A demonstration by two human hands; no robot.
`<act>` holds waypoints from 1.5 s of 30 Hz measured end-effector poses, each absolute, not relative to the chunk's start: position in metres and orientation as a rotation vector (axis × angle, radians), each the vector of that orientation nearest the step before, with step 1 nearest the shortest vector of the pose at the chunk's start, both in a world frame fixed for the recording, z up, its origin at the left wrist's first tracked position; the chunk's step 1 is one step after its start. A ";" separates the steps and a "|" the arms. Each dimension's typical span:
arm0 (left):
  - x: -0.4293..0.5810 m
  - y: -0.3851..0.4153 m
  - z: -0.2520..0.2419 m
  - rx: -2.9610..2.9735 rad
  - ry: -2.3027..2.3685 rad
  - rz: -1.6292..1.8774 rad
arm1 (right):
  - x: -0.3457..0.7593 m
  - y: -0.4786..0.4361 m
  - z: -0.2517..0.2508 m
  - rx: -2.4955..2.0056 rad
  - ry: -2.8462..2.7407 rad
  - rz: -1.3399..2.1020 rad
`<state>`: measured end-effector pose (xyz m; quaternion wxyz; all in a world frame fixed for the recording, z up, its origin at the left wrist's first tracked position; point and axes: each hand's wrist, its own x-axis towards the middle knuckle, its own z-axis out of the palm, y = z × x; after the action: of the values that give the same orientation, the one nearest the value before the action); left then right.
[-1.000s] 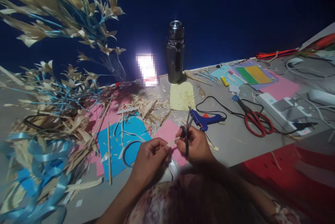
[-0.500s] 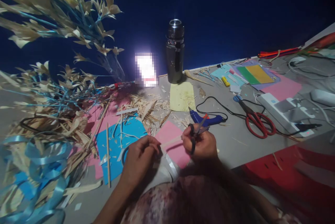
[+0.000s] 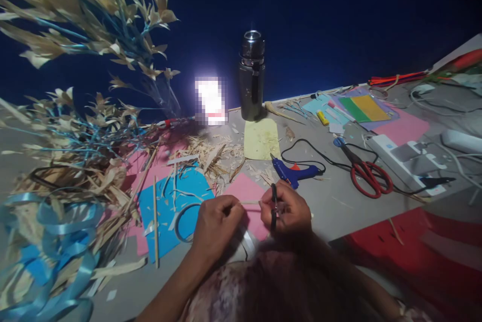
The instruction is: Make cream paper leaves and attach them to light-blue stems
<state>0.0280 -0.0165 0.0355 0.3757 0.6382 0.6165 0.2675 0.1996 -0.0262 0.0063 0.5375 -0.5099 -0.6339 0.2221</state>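
Observation:
My left hand (image 3: 217,224) is closed, its thumb and forefinger pinching one end of a thin pale strip (image 3: 250,203). Opposite it, my right hand (image 3: 291,214) grips small black-handled scissors (image 3: 274,219) and touches the strip's other end with its fingertips. The strip is stretched between both hands above a pink paper sheet (image 3: 241,187). The scissor blades are mostly hidden by my right hand. Just beyond that hand lies a blue glue gun (image 3: 295,171). Beside my left hand, a ring-shaped roll (image 3: 177,222) rests on a blue sheet (image 3: 165,211).
A dark flask (image 3: 251,81) stands at the back behind a yellow sheet (image 3: 259,136). Red-handled scissors (image 3: 371,179) and a power strip (image 3: 399,161) lie to the right. Dried husk flowers (image 3: 94,15), blue ribbon (image 3: 56,261) and husk scraps (image 3: 213,153) fill the left.
My left hand has moved right, closer to my right hand. The strip now looks thinner, and the scissors have turned in my right hand.

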 end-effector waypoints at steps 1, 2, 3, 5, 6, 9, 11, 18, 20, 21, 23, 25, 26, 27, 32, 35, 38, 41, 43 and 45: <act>0.023 -0.017 0.035 1.645 1.586 0.682 | 0.201 -0.026 0.007 -1.189 -1.513 0.514; 0.019 -0.017 0.036 1.653 1.608 0.687 | 0.202 -0.026 0.007 -1.166 -1.519 0.501; 0.014 -0.017 0.037 1.648 1.635 0.697 | 0.203 -0.026 0.008 -1.148 -1.525 0.485; 0.006 -0.017 0.041 1.567 1.660 0.712 | 0.205 -0.025 0.011 -1.129 -1.535 0.454; 0.004 -0.017 0.043 1.504 1.649 0.717 | 0.206 -0.025 0.012 -1.120 -1.540 0.442; 0.008 -0.017 0.049 1.425 1.578 0.714 | 0.205 -0.025 0.014 -1.102 -1.572 0.433; 0.017 -0.018 0.048 1.534 1.545 0.697 | 0.202 -0.024 0.013 -1.087 -1.604 0.421; 0.029 -0.015 0.032 1.935 1.721 0.684 | 0.192 -0.023 0.012 -1.018 -1.617 0.191; 0.018 -0.014 0.031 1.879 1.761 0.667 | 0.194 -0.022 0.014 -1.023 -1.592 0.142; 0.013 -0.013 0.032 1.802 1.766 0.673 | 0.195 -0.021 0.015 -1.025 -1.583 0.126; 0.005 -0.013 0.035 1.564 1.689 0.720 | 0.197 -0.019 0.015 -1.020 -1.579 0.114; 0.004 -0.014 0.038 1.342 1.534 0.776 | 0.198 -0.018 0.014 -1.006 -1.588 0.133; 0.007 -0.015 0.039 1.289 1.476 0.793 | 0.197 -0.017 0.013 -0.997 -1.597 0.152; 0.011 -0.015 0.039 1.283 1.448 0.794 | 0.196 -0.016 0.012 -0.985 -1.605 0.169; 0.031 -0.014 0.031 1.537 1.580 0.765 | 0.190 -0.017 0.010 -0.959 -1.648 0.139; 0.025 -0.012 0.028 1.518 1.646 0.827 | 0.194 -0.017 0.011 -0.991 -1.609 0.139; 0.015 -0.012 0.029 1.295 1.495 0.886 | 0.199 -0.017 0.014 -1.055 -1.560 0.138; 0.016 -0.013 0.032 1.186 1.323 0.890 | 0.200 -0.016 0.018 -1.064 -1.577 0.158; 0.021 -0.012 0.034 1.302 1.335 0.907 | 0.199 -0.017 0.018 -1.017 -1.594 0.157; 0.025 -0.010 0.033 1.518 1.378 1.000 | 0.200 -0.018 0.017 -0.993 -1.590 0.212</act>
<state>0.0246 -0.0097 0.0332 0.4171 0.6049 0.5490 0.3984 0.1995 -0.0183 0.0169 0.5870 -0.4260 -0.6824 0.0911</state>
